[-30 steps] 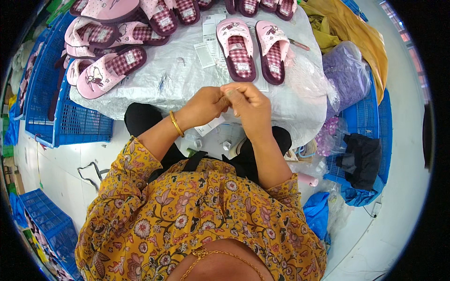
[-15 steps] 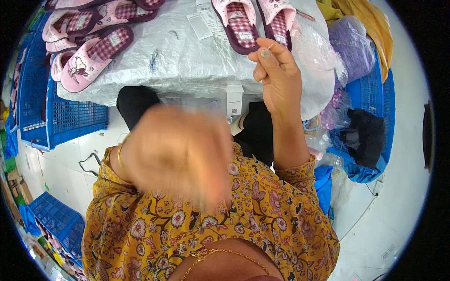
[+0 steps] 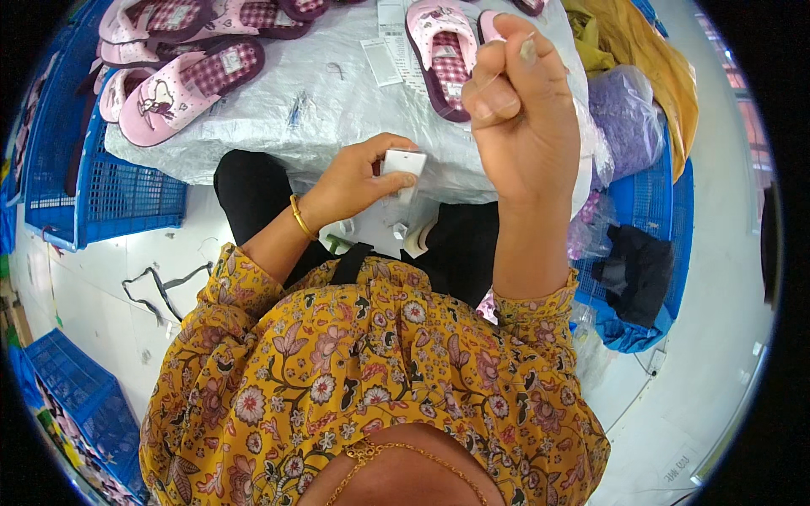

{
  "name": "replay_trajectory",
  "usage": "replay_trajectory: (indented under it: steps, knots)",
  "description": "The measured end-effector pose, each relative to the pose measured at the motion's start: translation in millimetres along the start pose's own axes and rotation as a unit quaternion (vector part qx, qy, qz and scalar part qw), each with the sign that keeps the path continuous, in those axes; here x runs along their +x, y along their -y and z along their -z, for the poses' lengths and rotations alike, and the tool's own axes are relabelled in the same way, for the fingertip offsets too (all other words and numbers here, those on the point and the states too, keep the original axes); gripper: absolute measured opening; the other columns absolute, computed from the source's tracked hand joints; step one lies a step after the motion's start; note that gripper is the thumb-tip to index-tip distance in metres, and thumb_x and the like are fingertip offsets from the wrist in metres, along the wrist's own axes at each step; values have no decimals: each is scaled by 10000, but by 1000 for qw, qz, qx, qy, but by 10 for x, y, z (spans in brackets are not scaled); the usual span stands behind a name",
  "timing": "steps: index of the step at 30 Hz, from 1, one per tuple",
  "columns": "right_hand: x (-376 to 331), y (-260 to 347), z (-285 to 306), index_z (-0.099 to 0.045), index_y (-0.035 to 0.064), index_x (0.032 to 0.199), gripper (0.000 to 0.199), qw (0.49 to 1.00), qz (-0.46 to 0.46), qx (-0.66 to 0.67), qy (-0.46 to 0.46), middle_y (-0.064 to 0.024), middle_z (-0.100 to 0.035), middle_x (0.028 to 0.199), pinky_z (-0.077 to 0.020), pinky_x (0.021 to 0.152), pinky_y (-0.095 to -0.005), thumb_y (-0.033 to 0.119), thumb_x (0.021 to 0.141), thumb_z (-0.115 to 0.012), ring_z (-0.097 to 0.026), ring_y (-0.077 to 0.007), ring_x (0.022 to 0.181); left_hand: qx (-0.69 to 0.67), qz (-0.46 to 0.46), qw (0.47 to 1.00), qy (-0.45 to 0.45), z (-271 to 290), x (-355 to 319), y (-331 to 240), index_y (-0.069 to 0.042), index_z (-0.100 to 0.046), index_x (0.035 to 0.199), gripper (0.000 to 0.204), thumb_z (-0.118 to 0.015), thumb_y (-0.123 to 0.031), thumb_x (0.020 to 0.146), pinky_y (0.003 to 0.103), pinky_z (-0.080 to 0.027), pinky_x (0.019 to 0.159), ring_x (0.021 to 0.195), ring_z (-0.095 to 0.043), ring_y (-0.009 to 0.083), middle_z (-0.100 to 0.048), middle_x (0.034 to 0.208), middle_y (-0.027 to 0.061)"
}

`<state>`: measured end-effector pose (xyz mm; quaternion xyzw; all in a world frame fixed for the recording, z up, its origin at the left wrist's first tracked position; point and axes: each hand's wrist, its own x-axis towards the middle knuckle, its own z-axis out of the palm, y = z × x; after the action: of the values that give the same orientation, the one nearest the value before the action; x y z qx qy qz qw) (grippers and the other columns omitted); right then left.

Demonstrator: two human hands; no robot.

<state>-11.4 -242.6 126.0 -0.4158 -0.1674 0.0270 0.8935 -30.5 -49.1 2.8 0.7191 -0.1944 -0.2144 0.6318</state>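
While left hand [image 3: 359,181] fingers grip a white tag [image 3: 403,162] | right hand [image 3: 519,101] pinched shut | blue crate [image 3: 118,198] contents unclear

A table under crinkled silver sheeting [image 3: 337,110] carries pink checked slippers [image 3: 190,84] and paper tags [image 3: 384,61].

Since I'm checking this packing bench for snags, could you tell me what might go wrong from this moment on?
1. The right hand is raised, pinching something thin that is too small to identify; it could slip out and be lost among the clutter.
2. The left hand holds a small white tag at the edge of the plastic-covered table; if dropped it may fall to the floor.
3. A pink slipper lies near the table's left edge and could slide off.
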Motion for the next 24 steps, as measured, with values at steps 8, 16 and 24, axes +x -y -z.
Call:
replay_trajectory:
  steps: [8,16,24]
  knots:
    - [192,-540,110,-558,18,1260,433,891,-76,-447,-28,-117,-649,1140,-513,832,-308,190,892,-710,-632,-185,1009,-114,33,990,-79,392,-68,60,-22,-612,1075,233,-726,-77,880,238,-523,760,852,-618,67,-665,956,0]
    - [240,-865,38,-704,36,993,166,810,-64,-580,-58,-82,-697,962,-507,784,-321,137,860,-708,-650,-194,902,-223,17,968,-111,481,-148,110,-8,-520,1275,429,-697,-44,886,236,-519,747,830,-618,71,-649,976,9]
    - [551,-831,583,-712,105,911,90,539,271,-798,-14,-51,-685,897,-501,765,-382,155,836,-707,-640,-261,847,-528,5,849,7,630,-237,159,11,-437,1388,522,-618,-186,940,252,-408,693,749,-488,126,-547,827,11]
